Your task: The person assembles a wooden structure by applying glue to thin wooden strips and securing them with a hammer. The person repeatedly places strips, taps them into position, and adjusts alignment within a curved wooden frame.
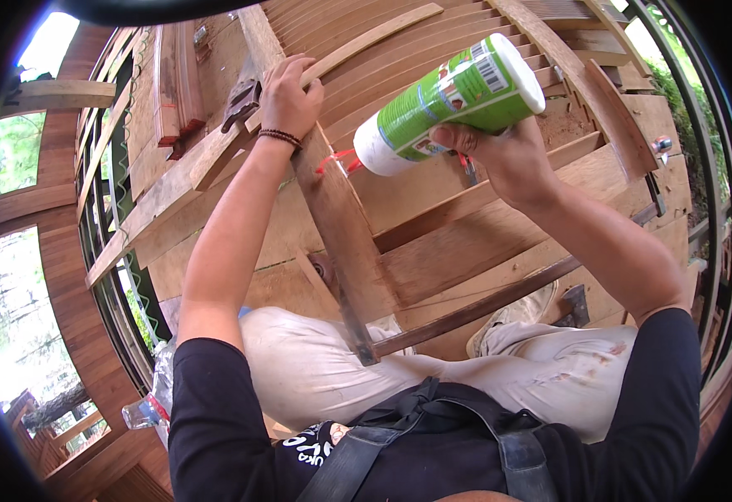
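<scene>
My right hand (512, 163) is wrapped round a large green and white squeeze bottle (445, 109), which looks like a glue bottle. It is tilted, with its base up to the right and its narrow end down to the left. A red tip (338, 161) shows at that end, close over the side rail (345, 222) of a slatted wooden frame. Farther up the same rail, my left hand (289, 105) bends its fingers over the wood. Beside that hand sits a dark metal clamp-like piece (241, 102). Whether glue is coming out cannot be made out.
Several thin slats (374, 52) fill the far part of the frame. A loose wooden strip (374, 40) lies across them. Stacked boards (173, 84) rest at the left. A dark metal bar (483, 305) crosses near my knees, and a hammer-like tool head (572, 308) lies to the right.
</scene>
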Tool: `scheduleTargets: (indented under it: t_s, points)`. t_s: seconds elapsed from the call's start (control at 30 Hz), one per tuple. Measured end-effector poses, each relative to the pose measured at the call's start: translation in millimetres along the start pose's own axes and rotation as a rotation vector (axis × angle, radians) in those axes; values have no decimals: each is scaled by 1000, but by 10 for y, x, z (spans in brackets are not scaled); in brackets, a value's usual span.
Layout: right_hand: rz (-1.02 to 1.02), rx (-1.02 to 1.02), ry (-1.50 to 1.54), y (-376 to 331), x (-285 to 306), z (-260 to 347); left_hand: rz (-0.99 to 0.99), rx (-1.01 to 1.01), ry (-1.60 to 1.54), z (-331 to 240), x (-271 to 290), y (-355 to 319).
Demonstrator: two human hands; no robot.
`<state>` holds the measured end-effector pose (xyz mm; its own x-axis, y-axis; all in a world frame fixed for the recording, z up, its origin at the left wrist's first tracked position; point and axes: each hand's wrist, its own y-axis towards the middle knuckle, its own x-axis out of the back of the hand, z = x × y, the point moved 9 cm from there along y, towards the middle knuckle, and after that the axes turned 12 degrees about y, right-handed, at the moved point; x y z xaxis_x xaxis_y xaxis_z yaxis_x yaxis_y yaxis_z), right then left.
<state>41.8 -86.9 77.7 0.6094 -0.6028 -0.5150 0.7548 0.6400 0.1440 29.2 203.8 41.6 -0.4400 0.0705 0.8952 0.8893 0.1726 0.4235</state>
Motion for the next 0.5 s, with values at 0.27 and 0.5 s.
scheduleTargets:
  t_s: [0.27,0.5]
  points:
    - [-322,248,1,255,1023,1175,250,99,106,134,-447,141]
    - [-469,638,50,117,1480,2314,218,46,108,45,-234,259]
